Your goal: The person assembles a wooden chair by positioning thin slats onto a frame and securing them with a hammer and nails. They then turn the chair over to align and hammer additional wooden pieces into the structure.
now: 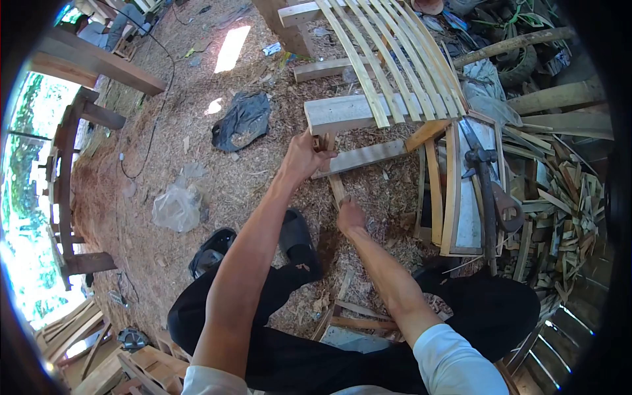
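Note:
My right hand (352, 216) is closed around the lower end of a narrow wooden strip (337, 189). The strip slants upward toward my left hand (306, 158), whose fingers are curled at its upper end, just below the end of a thick wooden beam (355, 113). My left fingers partly hide what they grip there. Several thin, pale curved slats (395, 72) lie across the beam. Beneath it, close to my left fingertips, another wooden bar (368, 158) runs low above the ground.
A hammer (482, 158) and a saw with a brown handle (507, 209) lie on a framed panel (466, 220) at right. Wood scraps (559, 224) are heaped beyond. Black plastic (242, 122) and a clear bag (176, 207) lie on the shavings. A person (99, 33) is at upper left.

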`<state>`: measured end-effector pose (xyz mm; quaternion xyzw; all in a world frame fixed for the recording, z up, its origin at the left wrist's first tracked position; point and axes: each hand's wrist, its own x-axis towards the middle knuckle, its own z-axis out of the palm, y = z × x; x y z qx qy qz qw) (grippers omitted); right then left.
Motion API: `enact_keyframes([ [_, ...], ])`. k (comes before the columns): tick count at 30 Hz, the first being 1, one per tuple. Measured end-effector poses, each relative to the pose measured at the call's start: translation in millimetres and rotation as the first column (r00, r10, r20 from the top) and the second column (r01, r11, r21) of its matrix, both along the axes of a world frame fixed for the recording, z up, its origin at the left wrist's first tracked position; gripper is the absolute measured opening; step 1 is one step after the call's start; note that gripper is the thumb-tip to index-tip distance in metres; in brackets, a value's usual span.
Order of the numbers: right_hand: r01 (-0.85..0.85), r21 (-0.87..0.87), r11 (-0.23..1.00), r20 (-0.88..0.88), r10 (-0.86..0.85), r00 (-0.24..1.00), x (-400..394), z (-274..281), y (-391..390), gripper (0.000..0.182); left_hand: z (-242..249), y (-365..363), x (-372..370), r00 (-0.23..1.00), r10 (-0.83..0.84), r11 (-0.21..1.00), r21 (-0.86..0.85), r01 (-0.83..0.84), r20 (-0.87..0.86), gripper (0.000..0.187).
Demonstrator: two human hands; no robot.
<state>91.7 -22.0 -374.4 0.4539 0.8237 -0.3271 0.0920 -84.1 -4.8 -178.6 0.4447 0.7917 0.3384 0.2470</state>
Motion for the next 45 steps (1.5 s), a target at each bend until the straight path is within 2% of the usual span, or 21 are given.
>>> enact_keyframes([
  [2,0.001,-0.049,0.999,0.023,0.001,1.000,1.8,6.6,1.0,0.030,-23.2,-4.1,-11.5,0.999,-0.046,0.998,0.040,0.046,-0.009,0.057],
  [5,-0.269,-0.169,0.948,0.239,0.304,0.922,-10.1,63.8,31.9,0.029,-43.9,0.1,-25.9,0.996,-0.077,0.996,0.047,0.080,-0.048,0.065],
  [8,-0.484,-0.062,0.873,0.082,0.487,0.869,-8.5,158.2,72.4,0.027,-11.6,-2.8,-15.9,0.986,-0.102,0.988,-0.129,0.086,-0.129,0.071],
  [9,-0.621,0.028,0.783,0.129,0.614,0.779,-11.5,175.6,91.8,0.025,2.7,-5.5,-12.0,0.981,-0.115,0.973,-0.216,0.079,-0.159,0.072],
  [10,-0.604,-0.054,0.795,0.091,0.606,0.790,-12.1,252.3,101.6,0.023,15.1,-11.0,-12.5,0.990,-0.132,0.977,-0.176,0.123,-0.041,0.077],
  [11,-0.586,-0.143,0.797,-0.078,0.581,0.810,-12.9,296.9,113.6,0.021,18.5,-13.0,-16.5,0.991,-0.121,0.989,-0.077,0.124,0.050,0.077],
  [13,-0.447,0.045,0.894,-0.260,0.442,0.859,-13.2,350.0,121.6,0.018,21.8,-12.7,-24.7,0.965,-0.128,0.988,0.109,0.105,0.230,0.077],
  [14,-0.429,0.049,0.902,-0.251,0.427,0.869,-17.2,364.3,127.9,0.029,42.0,-14.7,-22.2,0.970,-0.124,0.988,0.112,0.102,0.207,0.076],
  [15,-0.427,0.259,0.866,-0.254,0.488,0.835,-21.8,360.2,133.0,0.034,50.0,-14.9,-24.8,0.974,-0.131,0.988,0.102,0.114,0.184,0.077],
  [17,-0.354,0.636,0.685,-0.214,0.598,0.773,-30.6,332.3,141.9,0.045,62.9,-16.7,-30.1,0.979,-0.151,0.987,0.081,0.140,0.137,0.077],
  [18,-0.365,0.689,0.626,-0.159,0.622,0.767,-34.5,316.7,145.6,0.048,72.1,-19.1,-28.0,0.959,-0.125,0.981,0.177,0.081,0.256,0.078],
  [20,-0.387,0.777,0.497,-0.046,0.657,0.752,-45.1,292.7,150.7,0.054,75.8,-17.1,-32.7,0.927,-0.116,0.982,0.181,0.053,0.357,0.079],
  [21,-0.443,0.718,0.538,-0.029,0.658,0.752,-49.6,295.4,153.2,0.052,78.4,-15.0,-34.1,0.907,-0.109,0.983,0.179,0.038,0.406,0.080],
  [23,-0.549,0.567,0.613,0.002,0.666,0.746,-56.6,295.8,157.2,0.048,76.6,-13.6,-31.8,0.923,-0.136,0.982,0.174,0.076,0.360,0.080],
  [27,-0.584,0.450,0.676,-0.011,0.658,0.753,-62.8,303.0,165.3,0.045,86.1,-4.1,-26.5,0.953,-0.190,0.980,0.098,0.172,0.235,0.079],
  [31,-0.572,0.324,0.753,-0.006,0.606,0.795,-64.9,313.7,155.6,0.042,112.7,11.4,-27.5,0.922,-0.118,0.974,-0.137,0.180,0.370,0.066],
  [32,-0.568,0.304,0.765,-0.011,0.599,0.801,-65.3,312.2,154.5,0.041,106.7,14.6,-35.0,0.848,-0.056,0.988,-0.093,0.123,0.526,0.055],
  [35,-0.478,0.488,0.730,-0.200,0.626,0.754,-62.4,280.6,159.2,0.041,121.7,23.5,-18.9,0.905,0.123,0.956,-0.292,0.002,0.407,0.050],
  [36,-0.468,0.512,0.720,-0.190,0.626,0.756,-58.7,279.5,157.4,0.040,114.7,27.2,-26.6,0.852,0.183,0.931,-0.366,0.011,0.491,0.052],
  [40,-0.296,0.646,0.704,-0.373,0.629,0.682,-38.9,268.8,158.5,0.045,111.8,28.1,-20.2,0.715,0.335,0.932,-0.325,-0.158,0.613,0.049],
  [45,-0.291,0.645,0.707,-0.380,0.627,0.680,-28.1,260.8,163.9,0.049,119.3,27.0,-17.7,0.740,0.371,0.911,-0.376,-0.172,0.561,0.053],
])
